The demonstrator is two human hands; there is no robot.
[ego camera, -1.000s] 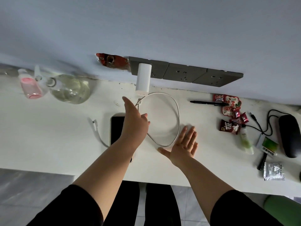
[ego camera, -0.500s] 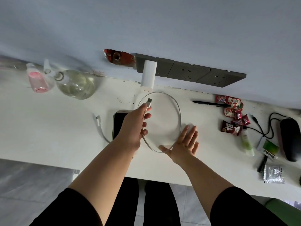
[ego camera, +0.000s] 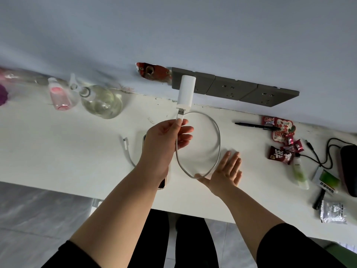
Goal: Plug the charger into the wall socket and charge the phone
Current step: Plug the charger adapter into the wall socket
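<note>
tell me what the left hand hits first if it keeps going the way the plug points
Most likely the underside of the white charger in the wall socket. The left hand holds the USB plug just short of it, though depth is unclear.

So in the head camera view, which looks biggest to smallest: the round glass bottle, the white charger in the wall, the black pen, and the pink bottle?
1. Round glass bottle, clearly the largest.
2. White charger and pink bottle: they look about alike, so I won't rank them.
4. Black pen: long but very thin, smallest in area.
</note>
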